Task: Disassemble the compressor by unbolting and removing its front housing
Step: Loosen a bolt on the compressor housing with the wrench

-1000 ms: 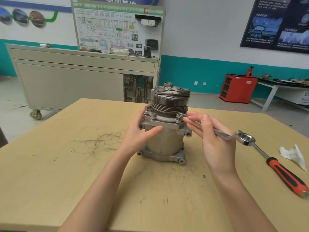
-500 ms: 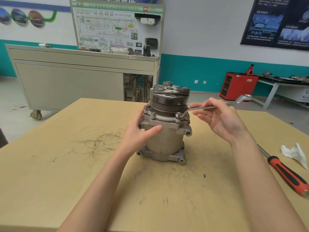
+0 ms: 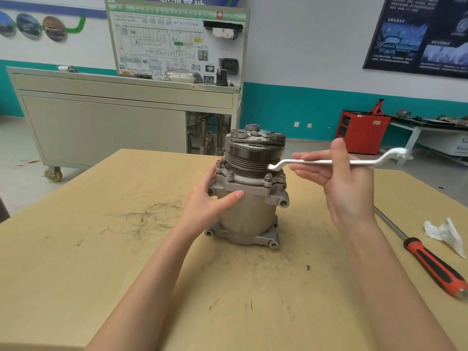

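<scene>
Compressor is standing upright mid-table, pulley end up, with the front housing flange facing me. The front-right bolt is the one that matters: the wrench lies level, long axis running off to the right, with its ring end hovering just above that bolt head. It's blurry, so I can't say if it's touching. The right hand is nearer, fingers lightly curled round the shaft. The left hand wraps the body, thumb across the front.

The grey compressor stands upright, black grooved pulley on top, its front housing bolted on just beneath.
</scene>
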Motion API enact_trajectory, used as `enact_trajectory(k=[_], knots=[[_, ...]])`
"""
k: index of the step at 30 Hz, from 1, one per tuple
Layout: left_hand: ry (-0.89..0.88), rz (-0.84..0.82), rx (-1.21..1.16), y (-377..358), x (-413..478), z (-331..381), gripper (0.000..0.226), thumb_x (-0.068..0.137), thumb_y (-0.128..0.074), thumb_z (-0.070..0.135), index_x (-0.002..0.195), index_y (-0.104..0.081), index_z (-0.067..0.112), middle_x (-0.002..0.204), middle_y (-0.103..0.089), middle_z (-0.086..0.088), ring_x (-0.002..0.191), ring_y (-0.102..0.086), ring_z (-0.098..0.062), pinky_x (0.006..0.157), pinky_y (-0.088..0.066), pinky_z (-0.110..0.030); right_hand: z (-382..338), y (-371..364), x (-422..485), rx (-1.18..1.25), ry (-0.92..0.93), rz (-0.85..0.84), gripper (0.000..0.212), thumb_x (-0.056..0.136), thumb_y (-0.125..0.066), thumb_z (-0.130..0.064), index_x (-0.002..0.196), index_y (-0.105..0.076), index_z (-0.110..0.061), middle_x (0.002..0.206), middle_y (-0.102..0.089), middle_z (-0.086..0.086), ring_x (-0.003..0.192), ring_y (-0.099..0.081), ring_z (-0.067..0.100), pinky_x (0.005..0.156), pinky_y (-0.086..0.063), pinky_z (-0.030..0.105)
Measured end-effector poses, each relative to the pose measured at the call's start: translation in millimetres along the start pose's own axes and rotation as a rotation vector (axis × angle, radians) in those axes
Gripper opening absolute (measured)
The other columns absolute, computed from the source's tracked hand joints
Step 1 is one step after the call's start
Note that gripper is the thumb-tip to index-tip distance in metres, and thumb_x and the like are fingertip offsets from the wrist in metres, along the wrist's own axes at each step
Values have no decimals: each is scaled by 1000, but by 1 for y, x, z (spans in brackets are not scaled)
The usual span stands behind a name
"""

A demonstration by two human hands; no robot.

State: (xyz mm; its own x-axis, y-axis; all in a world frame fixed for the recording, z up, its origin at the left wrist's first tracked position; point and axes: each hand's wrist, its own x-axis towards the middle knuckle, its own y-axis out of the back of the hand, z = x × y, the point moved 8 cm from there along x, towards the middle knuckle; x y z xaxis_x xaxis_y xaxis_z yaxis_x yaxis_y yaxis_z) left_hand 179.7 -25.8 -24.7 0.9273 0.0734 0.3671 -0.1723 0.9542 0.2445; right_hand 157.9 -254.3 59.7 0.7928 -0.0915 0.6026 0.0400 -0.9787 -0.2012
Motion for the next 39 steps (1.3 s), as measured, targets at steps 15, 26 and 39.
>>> enact_trajectory(k=[15, 26, 39], knots=[[1, -10, -14, -1, -2, 2, 95, 63, -70, 59, 148, -33, 37, 144, -49, 12, 132, -44, -9, 111, -38, -45, 30, -1, 5, 235, -138, -86, 53, 100, -34, -17, 59, -68, -14, 76, -72, 12, 65, -70, 24, 59, -55, 24], [-13, 11, -7, 1, 0, 0, 81, 78, -76, 40, 147, -34, 39, 143, -47, 17, 129, -43, -4, 109, -38, -33, 72, 2, 33, 431, -391, 186, 62, 100, -42, -28, 41, -58, -18, 54, -64, 3, 39, -53, 8, 40, -43, 13], [-27, 1, -8, 0, 0, 2, 87, 70, -73, 52, 147, -36, 37, 142, -50, 14, 132, -44, -9, 111, -39, -44, -14, -20, -48, -283, 387, 76, 27, 96, -45, -25, 88, -66, -11, 82, -71, -12, 73, -72, 12, 65, -58, 25]])
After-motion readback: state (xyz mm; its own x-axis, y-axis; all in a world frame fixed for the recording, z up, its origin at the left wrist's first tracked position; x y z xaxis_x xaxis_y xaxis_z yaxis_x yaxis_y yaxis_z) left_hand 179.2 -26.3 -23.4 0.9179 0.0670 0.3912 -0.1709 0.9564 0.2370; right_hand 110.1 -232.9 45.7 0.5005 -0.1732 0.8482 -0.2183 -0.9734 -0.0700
